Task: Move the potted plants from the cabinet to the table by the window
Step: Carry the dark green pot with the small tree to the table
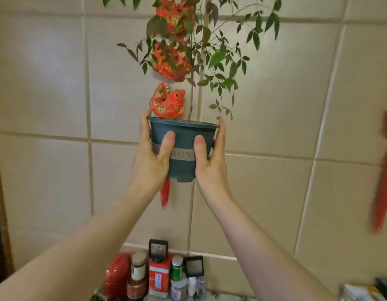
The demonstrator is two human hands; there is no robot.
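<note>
In front of the tiled wall (275,94), the left hand (150,157) grips the left side of a green pot (182,146), thumb on its front. The pot is held up in the air, upright, and a thin leafy plant (212,55) grows from it. The right hand (211,161) grips the right side the same way. Below stand small jars (138,266) and a red box (159,273); I cannot tell their contents.

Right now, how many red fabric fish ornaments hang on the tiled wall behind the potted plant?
3, in a vertical string: top fish and middle fish partly behind the leaves, bottom fish just above the pot rim. More may hang above the frame.
</note>
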